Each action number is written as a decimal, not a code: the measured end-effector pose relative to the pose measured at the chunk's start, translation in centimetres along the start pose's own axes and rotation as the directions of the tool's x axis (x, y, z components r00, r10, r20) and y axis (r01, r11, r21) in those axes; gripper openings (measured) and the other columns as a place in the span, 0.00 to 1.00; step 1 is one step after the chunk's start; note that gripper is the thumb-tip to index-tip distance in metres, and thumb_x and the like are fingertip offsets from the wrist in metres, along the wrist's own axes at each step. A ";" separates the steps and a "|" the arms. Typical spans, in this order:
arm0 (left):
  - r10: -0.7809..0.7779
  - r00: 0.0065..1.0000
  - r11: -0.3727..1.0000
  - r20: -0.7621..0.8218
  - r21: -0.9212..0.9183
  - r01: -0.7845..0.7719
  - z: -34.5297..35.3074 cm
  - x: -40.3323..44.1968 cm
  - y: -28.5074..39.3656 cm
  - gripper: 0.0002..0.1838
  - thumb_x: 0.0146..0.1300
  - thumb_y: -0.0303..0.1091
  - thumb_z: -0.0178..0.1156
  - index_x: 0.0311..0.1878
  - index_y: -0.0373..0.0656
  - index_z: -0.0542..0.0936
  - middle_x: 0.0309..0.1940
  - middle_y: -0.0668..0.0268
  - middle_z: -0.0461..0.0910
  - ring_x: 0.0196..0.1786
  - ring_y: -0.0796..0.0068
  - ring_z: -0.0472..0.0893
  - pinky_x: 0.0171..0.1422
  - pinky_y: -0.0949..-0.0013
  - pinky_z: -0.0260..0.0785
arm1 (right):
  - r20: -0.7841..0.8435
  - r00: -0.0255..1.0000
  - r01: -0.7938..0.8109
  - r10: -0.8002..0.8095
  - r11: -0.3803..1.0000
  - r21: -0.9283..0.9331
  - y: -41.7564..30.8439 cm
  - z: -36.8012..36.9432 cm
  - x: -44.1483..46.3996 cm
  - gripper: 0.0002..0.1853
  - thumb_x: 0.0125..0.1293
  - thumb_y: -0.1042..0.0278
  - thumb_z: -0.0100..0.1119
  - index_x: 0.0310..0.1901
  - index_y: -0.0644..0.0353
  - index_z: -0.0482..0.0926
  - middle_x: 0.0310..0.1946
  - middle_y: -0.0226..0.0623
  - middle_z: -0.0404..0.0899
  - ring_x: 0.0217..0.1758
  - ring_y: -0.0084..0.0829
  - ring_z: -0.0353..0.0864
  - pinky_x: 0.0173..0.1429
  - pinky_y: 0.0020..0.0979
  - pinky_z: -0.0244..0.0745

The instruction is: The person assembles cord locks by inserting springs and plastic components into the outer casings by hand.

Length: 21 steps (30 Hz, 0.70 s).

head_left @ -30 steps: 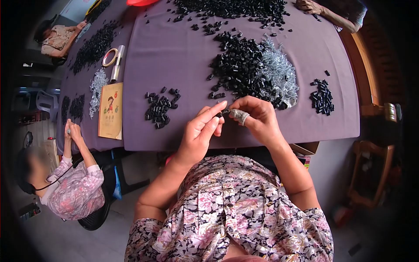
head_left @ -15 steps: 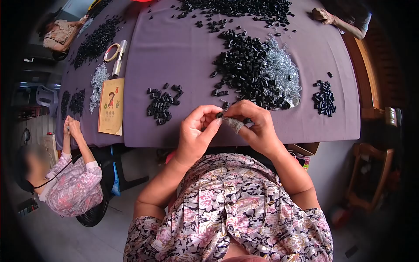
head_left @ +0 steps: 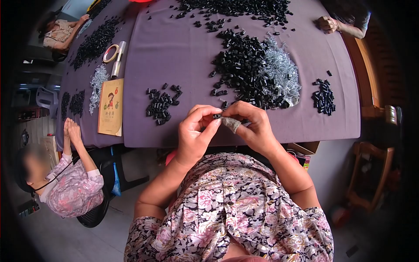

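Observation:
My left hand [head_left: 195, 133] pinches a small black piece [head_left: 217, 116] between thumb and index finger, near the table's front edge. Close against it is my right hand [head_left: 253, 126], its thumb and index finger pressed together at the piece; whatever tiny part they grip is hidden. A grey wrap [head_left: 231, 124] covers one of its fingers. Just beyond my hands lies a heap of black pieces [head_left: 240, 65], touching a pile of clear small parts [head_left: 281, 72]. Smaller groups of black pieces lie to the left [head_left: 163, 105] and right [head_left: 324, 98].
A yellow booklet [head_left: 111, 107], a tape roll [head_left: 110, 53] and a clear roll [head_left: 118, 61] lie at left on the purple cloth [head_left: 174, 56]. One person [head_left: 74, 187] sits at lower left, another [head_left: 61, 34] at upper left. A third person's hand [head_left: 328, 24] rests at upper right.
Both my hands have come closer together around the small black piece, with my right fingers now at its end. The hand at upper right has shifted rightward and down.

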<state>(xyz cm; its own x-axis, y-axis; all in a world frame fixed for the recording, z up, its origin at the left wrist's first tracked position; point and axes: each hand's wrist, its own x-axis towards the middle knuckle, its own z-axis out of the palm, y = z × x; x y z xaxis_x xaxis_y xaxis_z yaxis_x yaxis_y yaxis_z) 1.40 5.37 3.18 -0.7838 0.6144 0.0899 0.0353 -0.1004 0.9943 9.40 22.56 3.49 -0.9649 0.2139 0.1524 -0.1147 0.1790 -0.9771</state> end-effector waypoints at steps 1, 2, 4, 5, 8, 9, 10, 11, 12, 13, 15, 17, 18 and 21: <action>-0.036 0.999 0.997 -0.016 -0.066 0.035 0.2 0.0 0.1 0.12 0.70 0.18 0.59 0.55 0.33 0.80 0.48 0.66 0.80 0.46 0.83 0.80 0.52 0.78 0.74 | -0.002 1.000 0.005 -0.005 1.000 -0.003 0.0 0.0 0.0 0.13 0.57 0.84 0.63 0.45 0.66 0.84 0.36 0.38 0.81 0.37 0.30 0.82 0.43 0.29 0.78; -0.072 0.997 0.989 -0.029 -0.131 0.068 0.4 0.1 0.3 0.12 0.70 0.18 0.59 0.55 0.33 0.80 0.49 0.65 0.80 0.47 0.82 0.80 0.52 0.77 0.75 | -0.003 1.000 0.014 -0.014 1.000 -0.022 0.0 -0.1 0.0 0.13 0.57 0.84 0.63 0.45 0.66 0.84 0.36 0.38 0.81 0.36 0.30 0.82 0.42 0.30 0.78; -0.116 0.993 0.979 -0.025 -0.171 0.110 0.4 0.0 0.4 0.12 0.71 0.18 0.58 0.55 0.33 0.80 0.51 0.63 0.81 0.48 0.81 0.81 0.51 0.77 0.76 | -0.004 0.999 0.033 -0.033 0.998 -0.058 -0.1 -0.3 0.1 0.14 0.56 0.85 0.63 0.45 0.65 0.84 0.36 0.38 0.80 0.36 0.30 0.81 0.42 0.30 0.78; -0.123 0.992 0.982 -0.011 -0.145 0.120 0.0 -0.1 0.4 0.12 0.71 0.19 0.58 0.55 0.32 0.80 0.51 0.62 0.81 0.48 0.81 0.81 0.50 0.76 0.77 | -0.006 0.999 0.040 -0.040 0.996 -0.076 -0.2 -0.4 0.2 0.14 0.56 0.85 0.63 0.45 0.65 0.84 0.35 0.38 0.80 0.36 0.30 0.81 0.42 0.30 0.78; -0.092 0.996 0.996 0.002 0.001 0.092 -0.6 -0.3 0.2 0.12 0.71 0.19 0.59 0.56 0.32 0.81 0.49 0.63 0.82 0.47 0.82 0.81 0.49 0.77 0.76 | -0.006 0.998 0.062 -0.064 0.990 -0.126 -0.8 -0.7 0.2 0.15 0.54 0.85 0.63 0.45 0.64 0.84 0.35 0.38 0.80 0.36 0.32 0.81 0.42 0.30 0.77; -0.074 0.997 0.995 0.002 0.061 0.073 -0.7 -0.3 0.2 0.13 0.70 0.19 0.59 0.56 0.33 0.81 0.47 0.64 0.83 0.46 0.82 0.81 0.48 0.78 0.76 | -0.002 0.997 0.073 -0.074 0.988 -0.139 -0.9 -0.8 0.2 0.15 0.54 0.85 0.64 0.45 0.64 0.84 0.35 0.38 0.80 0.37 0.32 0.81 0.42 0.31 0.77; -0.046 0.999 0.989 0.020 0.144 0.043 -0.8 -0.2 0.4 0.14 0.70 0.18 0.59 0.57 0.33 0.81 0.46 0.65 0.82 0.45 0.83 0.81 0.48 0.78 0.75 | 0.001 0.996 0.084 -0.084 0.985 -0.151 -1.0 -0.9 0.1 0.15 0.53 0.85 0.64 0.45 0.64 0.84 0.35 0.38 0.79 0.37 0.33 0.81 0.42 0.31 0.78; -0.019 0.999 0.974 0.040 0.226 0.009 -0.9 -0.1 0.7 0.14 0.69 0.18 0.60 0.57 0.34 0.82 0.44 0.66 0.82 0.45 0.83 0.80 0.47 0.78 0.74 | 0.002 0.995 0.099 -0.100 0.982 -0.162 -1.0 -0.8 0.1 0.15 0.53 0.85 0.65 0.44 0.63 0.84 0.35 0.38 0.80 0.38 0.35 0.81 0.42 0.32 0.78; 0.005 0.998 0.952 0.062 0.306 -0.024 -0.9 -0.1 0.9 0.15 0.69 0.18 0.60 0.58 0.34 0.82 0.43 0.67 0.82 0.44 0.84 0.80 0.47 0.79 0.73 | 0.003 0.993 0.113 -0.114 0.979 -0.172 -1.1 -0.7 0.1 0.16 0.53 0.84 0.65 0.44 0.63 0.84 0.35 0.38 0.80 0.39 0.37 0.81 0.43 0.33 0.78; 0.008 0.997 0.942 0.077 0.334 -0.033 -0.9 -0.2 0.9 0.16 0.68 0.17 0.61 0.58 0.35 0.82 0.42 0.68 0.82 0.43 0.84 0.79 0.47 0.79 0.73 | 0.004 0.992 0.127 -0.128 0.975 -0.183 -1.1 -0.7 0.1 0.16 0.52 0.84 0.66 0.44 0.62 0.84 0.35 0.39 0.80 0.40 0.38 0.81 0.43 0.34 0.78; 0.014 0.994 0.920 0.108 0.388 -0.056 -0.8 -0.3 1.0 0.18 0.67 0.17 0.61 0.59 0.36 0.82 0.41 0.70 0.81 0.42 0.85 0.78 0.46 0.80 0.72 | 0.016 0.980 0.194 -0.197 0.944 -0.268 -0.8 -0.5 0.1 0.17 0.50 0.83 0.68 0.44 0.61 0.84 0.36 0.39 0.80 0.41 0.41 0.80 0.43 0.36 0.78; -0.022 0.995 0.930 0.095 0.368 -0.015 -0.6 -0.5 0.8 0.19 0.67 0.16 0.62 0.60 0.36 0.82 0.41 0.70 0.82 0.41 0.85 0.79 0.46 0.80 0.72 | 0.036 0.965 0.256 -0.261 0.898 -0.357 -0.4 -0.4 0.1 0.18 0.48 0.82 0.69 0.43 0.61 0.84 0.36 0.39 0.80 0.41 0.42 0.80 0.43 0.37 0.79; -0.040 0.995 0.934 0.089 0.358 0.005 -0.5 -0.6 0.6 0.19 0.67 0.16 0.62 0.61 0.37 0.82 0.41 0.70 0.82 0.41 0.86 0.79 0.46 0.79 0.72 | 0.049 0.955 0.286 -0.291 0.870 -0.403 -0.2 -0.3 0.1 0.18 0.46 0.81 0.70 0.43 0.61 0.83 0.36 0.39 0.80 0.41 0.43 0.80 0.43 0.37 0.79; -0.086 0.996 0.963 0.026 0.260 0.076 -0.2 -0.9 0.0 0.15 0.66 0.17 0.63 0.56 0.37 0.82 0.40 0.70 0.84 0.39 0.86 0.79 0.45 0.79 0.73 | 0.079 0.939 0.331 -0.335 0.820 -0.466 -0.3 -0.2 0.1 0.19 0.43 0.81 0.70 0.42 0.61 0.83 0.36 0.38 0.79 0.40 0.42 0.79 0.43 0.39 0.79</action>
<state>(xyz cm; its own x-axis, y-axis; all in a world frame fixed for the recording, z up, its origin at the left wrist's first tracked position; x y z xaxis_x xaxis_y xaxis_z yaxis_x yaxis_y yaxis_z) 1.98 4.60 3.11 -0.7677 0.6407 0.0059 0.1355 0.1533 0.9788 9.36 22.72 3.79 -0.8864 0.0651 0.4583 -0.3038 0.6652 -0.6821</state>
